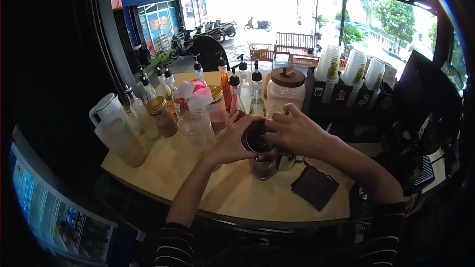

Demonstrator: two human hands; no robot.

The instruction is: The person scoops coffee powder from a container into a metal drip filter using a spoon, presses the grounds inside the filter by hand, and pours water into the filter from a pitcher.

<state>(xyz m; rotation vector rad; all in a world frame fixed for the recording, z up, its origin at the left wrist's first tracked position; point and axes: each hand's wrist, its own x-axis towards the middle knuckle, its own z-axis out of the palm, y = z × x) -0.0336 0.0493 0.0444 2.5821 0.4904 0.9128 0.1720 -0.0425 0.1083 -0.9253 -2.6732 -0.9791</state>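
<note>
- Dark cup [257, 140]: in your L hand [231, 141], wrapped from its L side; mouth tipped twd you, so you see dark inside.
- L grip: closed round cup wall, thumb up near rim, fingers under/behind, partly hidden.
- R hand [297, 129]: at cup's R rim, fingers curled in over the edge; can't tell if it's pinching smth or just touching.
- Glass [265, 167] w/ dark liquid: directly below cup in view, on counter [230, 193]; can't tell if the two touch.
- Metal jug [286, 163]: just R of glass, partly under your R hand.
- Dark cloth [315, 186]: R of jug, nr your R forearm.
- L arm: forearm runs up & in from bottom, wrist bent twd cup. R arm: elbow out wide, forearm slanting up-L, knuckles up. Both sleeves [174, 247] black w/ thin pale stripes, ending nr elbows.
- Open clear jar [197, 129]: L of your L hand; pump bottles [256, 91] & wood-lid jar [286, 94] beyond.
- Writing: cup stacks [329, 64] at R carry gold-green print, too small to read; their black holder [327, 100] has small white & reddish emblems, also unreadable.
</note>
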